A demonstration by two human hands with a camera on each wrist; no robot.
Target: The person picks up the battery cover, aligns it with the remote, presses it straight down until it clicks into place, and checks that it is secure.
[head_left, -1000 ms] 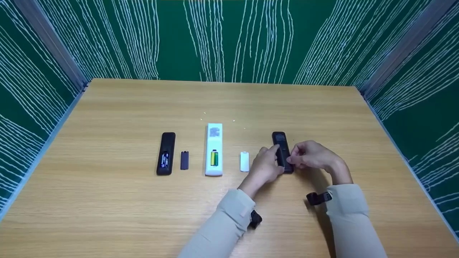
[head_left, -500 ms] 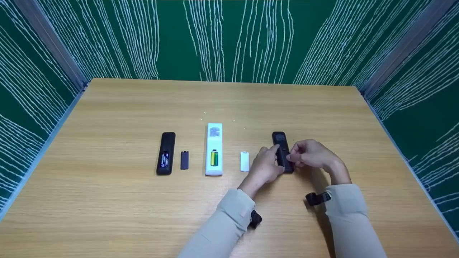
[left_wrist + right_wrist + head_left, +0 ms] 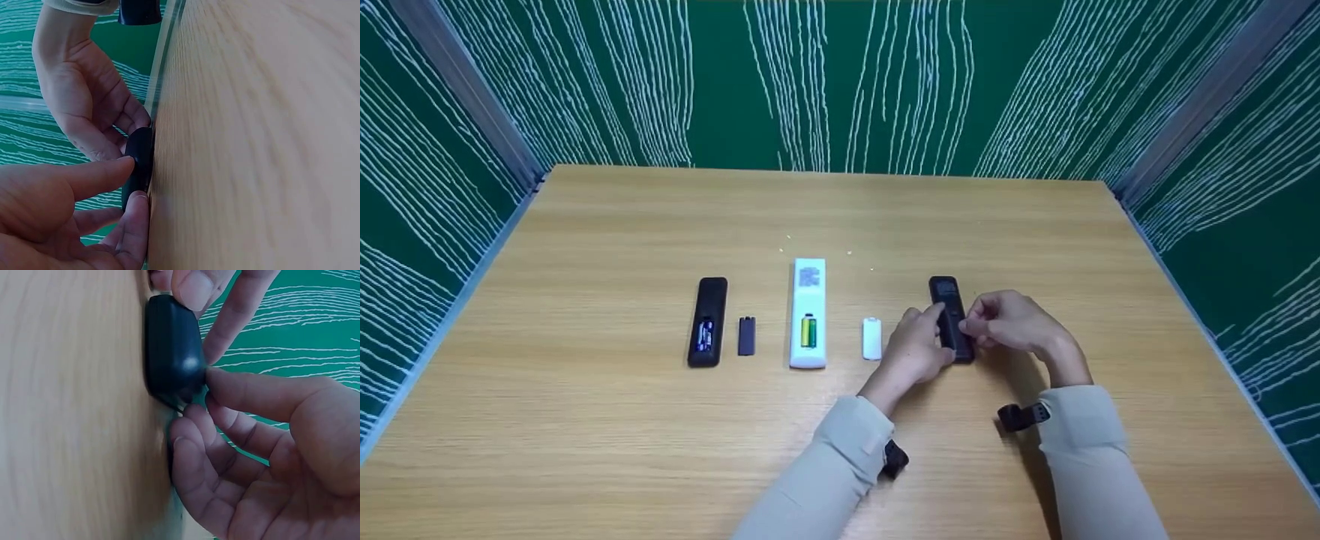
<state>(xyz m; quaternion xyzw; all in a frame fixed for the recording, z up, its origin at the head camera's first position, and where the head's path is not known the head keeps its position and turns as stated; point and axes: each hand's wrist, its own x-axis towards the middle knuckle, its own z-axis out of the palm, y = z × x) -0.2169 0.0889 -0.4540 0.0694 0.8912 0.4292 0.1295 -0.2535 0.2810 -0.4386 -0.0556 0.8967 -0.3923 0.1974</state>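
Observation:
A black remote control [image 3: 945, 289] lies on the table with its back up, a label near its far end. My left hand [image 3: 913, 346] grips it from the left side, fingertips along one long edge and thumb by the near end. From the right, my right hand [image 3: 1014, 322] holds its thumb tip against the back of the remote, with the other fingers curled by its right edge. In the right wrist view, the dark rounded remote [image 3: 173, 346] has the right thumb at its upper face and the curled fingers close under it.
Left of the hands lie a white cover [image 3: 871, 339], a white remote [image 3: 808, 296] with two batteries showing, a small dark cover [image 3: 746, 335] and another black remote [image 3: 709, 300] with its battery bay exposed. Tiny pale crumbs lie further back. Green walls enclose the wooden table [image 3: 622, 450].
My right hand has shifted slightly, its thumb tip sliding a little toward the far end of the black remote. The left hand and the other things stay where they were.

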